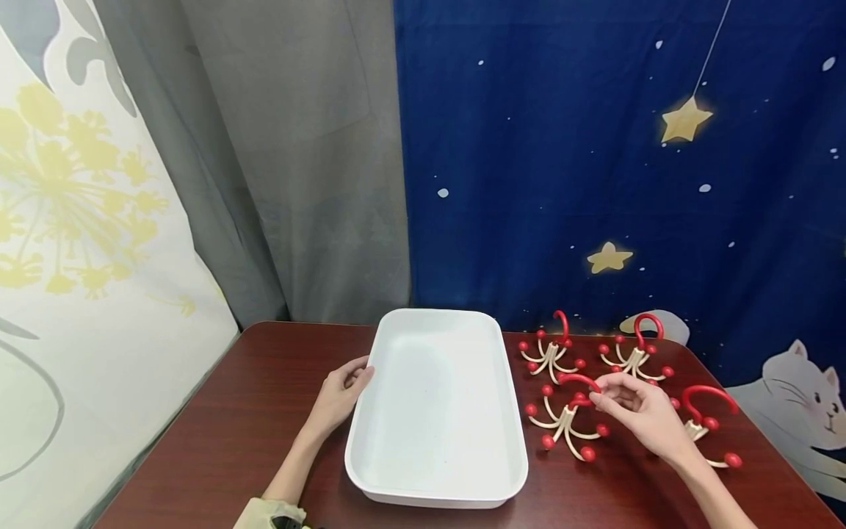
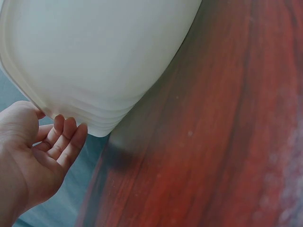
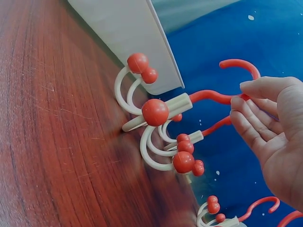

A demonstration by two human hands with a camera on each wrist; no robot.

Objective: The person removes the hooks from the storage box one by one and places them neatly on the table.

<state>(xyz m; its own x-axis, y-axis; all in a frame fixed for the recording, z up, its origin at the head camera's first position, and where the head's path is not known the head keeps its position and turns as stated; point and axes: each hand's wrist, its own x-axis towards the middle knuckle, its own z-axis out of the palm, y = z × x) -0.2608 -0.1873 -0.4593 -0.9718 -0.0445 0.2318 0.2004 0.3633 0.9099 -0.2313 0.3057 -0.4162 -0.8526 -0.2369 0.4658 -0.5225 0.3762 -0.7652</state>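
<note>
My right hand (image 1: 644, 419) pinches the red hook of a hook hanger (image 1: 566, 420) between thumb and fingers. This hanger has a cream hub and several curved cream arms tipped with red balls. In the right wrist view, its arms (image 3: 122, 90) stand at the tabletop; whether they touch it I cannot tell. On the other side, my left hand (image 1: 337, 397) holds the left edge of a white rectangular tray (image 1: 436, 497). From the left wrist, the thumb is at the rim and the fingertips (image 2: 81, 130) are against the outer wall.
Three similar hangers stand on the right of the table: one at the back (image 1: 551, 354), another at the back right (image 1: 637, 358), and a third (image 1: 694, 428) partly behind my right hand. Beneath everything is a brown wooden table (image 1: 218, 441). Curtains (image 1: 502, 242) hang behind it.
</note>
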